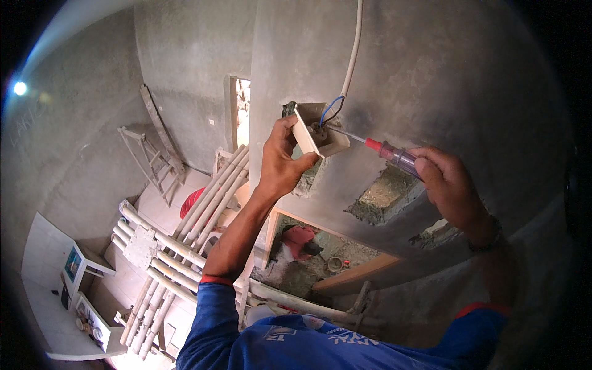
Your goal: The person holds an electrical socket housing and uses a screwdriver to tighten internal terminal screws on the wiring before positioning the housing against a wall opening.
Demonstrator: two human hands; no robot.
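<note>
My left hand (285,159) grips a cream electrical socket box (303,131) by its edge, thumb at the bottom and fingers round the left side. Inside the box is a round, dull-coloured socket part, partly in shadow. A blue wire (331,106) and a dark wire run into it from a white cable (353,58) that hangs down the wall. My right hand (445,180) is closed round the clear handle of a screwdriver (394,156) with a red collar. Its thin shaft points left into the box, and the tip meets the socket part near the wires.
Rough holes (385,194) are cut in the grey plaster wall (431,80) below the box. Lower down is a wood-framed opening (357,280). Scaffolding of pale poles (179,256) stands at left, with a wooden trestle (151,163) and a white counter (46,265) beyond.
</note>
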